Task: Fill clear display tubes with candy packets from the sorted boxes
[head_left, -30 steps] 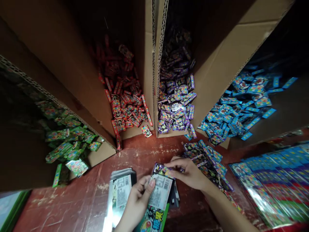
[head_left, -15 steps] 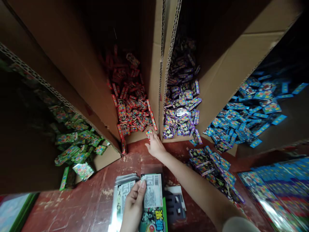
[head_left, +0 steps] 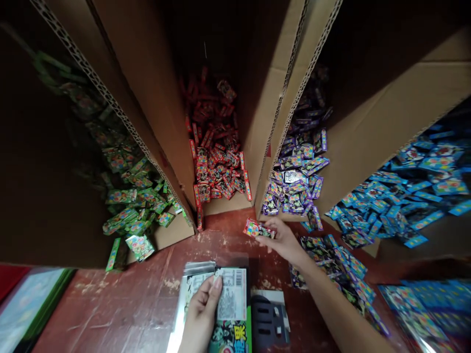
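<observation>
My left hand (head_left: 206, 299) pinches a green printed pouch (head_left: 232, 304) with a white label, over a stack of clear and silvery pouches (head_left: 180, 314). My right hand (head_left: 280, 240) holds a small red packet (head_left: 257, 229) above the red surface, in front of the boxes. Red packets (head_left: 221, 171) fill the bottom of the middle cardboard box. Beyond my right hand, purple packets (head_left: 294, 186) lie in the neighbouring box. A loose pile of purple and blue packets (head_left: 342, 274) is beside my right forearm.
Green packets (head_left: 138, 211) lie in the left box and blue packets (head_left: 405, 186) in the right one. Cardboard walls (head_left: 147, 88) stand between them. A dark slotted object (head_left: 267, 318) lies right of the pouch. Printed sheets (head_left: 423, 309) are at the lower right.
My right hand has drawn back from the red packets' box and moved right, with a red packet now in its fingers. The view has shifted, while my left hand keeps its hold.
</observation>
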### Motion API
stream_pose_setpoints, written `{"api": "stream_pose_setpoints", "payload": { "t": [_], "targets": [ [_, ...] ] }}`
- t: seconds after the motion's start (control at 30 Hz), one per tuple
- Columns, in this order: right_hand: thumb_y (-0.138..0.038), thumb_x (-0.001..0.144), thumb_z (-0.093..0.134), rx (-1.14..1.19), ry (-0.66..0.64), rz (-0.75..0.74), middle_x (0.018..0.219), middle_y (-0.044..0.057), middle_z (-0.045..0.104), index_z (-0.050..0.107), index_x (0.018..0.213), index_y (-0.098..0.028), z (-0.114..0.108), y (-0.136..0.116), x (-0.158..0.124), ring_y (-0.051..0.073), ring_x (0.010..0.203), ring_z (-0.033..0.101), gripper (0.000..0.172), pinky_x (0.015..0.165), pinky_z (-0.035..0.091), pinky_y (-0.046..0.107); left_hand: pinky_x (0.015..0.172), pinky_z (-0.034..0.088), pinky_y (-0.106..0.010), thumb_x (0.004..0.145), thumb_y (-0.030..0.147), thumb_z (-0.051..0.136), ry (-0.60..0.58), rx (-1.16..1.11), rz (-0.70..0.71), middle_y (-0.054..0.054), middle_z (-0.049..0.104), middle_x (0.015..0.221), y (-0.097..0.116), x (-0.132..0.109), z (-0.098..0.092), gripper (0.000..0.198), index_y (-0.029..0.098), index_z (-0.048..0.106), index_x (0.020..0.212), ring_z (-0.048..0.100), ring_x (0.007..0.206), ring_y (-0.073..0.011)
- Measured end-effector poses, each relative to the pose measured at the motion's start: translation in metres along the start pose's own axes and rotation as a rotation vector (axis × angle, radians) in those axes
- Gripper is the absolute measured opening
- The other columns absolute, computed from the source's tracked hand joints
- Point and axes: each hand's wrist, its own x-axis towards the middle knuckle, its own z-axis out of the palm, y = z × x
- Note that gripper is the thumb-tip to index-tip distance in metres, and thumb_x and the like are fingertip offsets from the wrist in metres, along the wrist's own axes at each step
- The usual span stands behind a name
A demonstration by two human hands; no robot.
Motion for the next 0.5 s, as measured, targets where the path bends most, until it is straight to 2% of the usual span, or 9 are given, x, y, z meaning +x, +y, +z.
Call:
{"api": "stream_pose_setpoints", "payload": {
  "t": [0.1, 0.17, 0.23, 0.3, 0.4, 0.5],
  "targets": [
    [-0.032, 0.062, 0.077, 0.19, 0.032, -0.033, 0.065, -0.003, 0.06, 0.051, 0.075, -0.018, -0.012, -0.02, -0.006, 0.013, 0.058, 0.058, 0.031, 0.049, 0.045, 0.022, 0.064, 0.05, -0.029, 0.07, 0.047, 0.068, -0.034, 0.005, -0.005, -0.001, 0.071, 0.069, -0.002, -0.004, 0.004, 0.034, 0.019, 0.065, 0.088, 0.065, 0.064, -0.0199],
    [-0.033, 0.066, 0.075, 0.286, -0.017, -0.052, 0.072, -0.003, 0.06, 0.055, 0.087, -0.02, -0.01, -0.035, -0.006, 0.01, 0.057, 0.055, 0.033, 0.05, 0.043, 0.021, 0.065, 0.05, -0.03, 0.071, 0.047, 0.067, -0.041, 0.0, -0.003, -0.001, 0.07, 0.068, -0.002, -0.007, 0.005, 0.034, 0.019, 0.065, 0.09, 0.065, 0.064, -0.02],
    [-0.035, 0.071, 0.07, 0.323, -0.11, -0.071, 0.075, -0.004, 0.06, 0.05, 0.101, -0.024, -0.002, -0.047, -0.004, 0.008, 0.053, 0.051, 0.037, 0.047, 0.04, 0.019, 0.066, 0.05, -0.03, 0.071, 0.047, 0.067, -0.042, 0.0, 0.005, -0.001, 0.071, 0.068, 0.0, -0.012, 0.005, 0.034, 0.019, 0.065, 0.089, 0.065, 0.064, -0.0201],
    [-0.035, 0.076, 0.065, 0.265, -0.209, -0.136, 0.074, -0.004, 0.059, 0.049, 0.101, -0.025, 0.01, -0.056, -0.002, 0.008, 0.054, 0.052, 0.031, 0.05, 0.041, 0.02, 0.066, 0.049, -0.029, 0.07, 0.047, 0.068, -0.052, 0.009, 0.009, -0.002, 0.071, 0.071, 0.001, -0.018, 0.006, 0.035, 0.018, 0.065, 0.089, 0.065, 0.066, -0.0204],
    [-0.033, 0.081, 0.06, 0.042, -0.349, -0.233, 0.075, -0.001, 0.061, 0.058, 0.096, -0.021, 0.024, -0.063, 0.0, 0.01, 0.061, 0.054, 0.019, 0.055, 0.043, 0.022, 0.063, 0.049, -0.028, 0.072, 0.046, 0.067, -0.079, 0.01, 0.02, -0.004, 0.071, 0.078, 0.001, -0.025, 0.006, 0.035, 0.018, 0.064, 0.092, 0.065, 0.071, -0.0212],
    [-0.03, 0.083, 0.057, -0.171, -0.524, -0.265, 0.081, 0.002, 0.065, 0.066, 0.1, -0.022, 0.034, -0.067, -0.004, 0.012, 0.064, 0.056, 0.021, 0.057, 0.044, 0.024, 0.065, 0.049, -0.028, 0.073, 0.044, 0.066, -0.092, -0.028, 0.048, -0.004, 0.071, 0.08, -0.003, -0.03, 0.005, 0.033, 0.017, 0.063, 0.092, 0.065, 0.073, -0.021]
  ]
}}
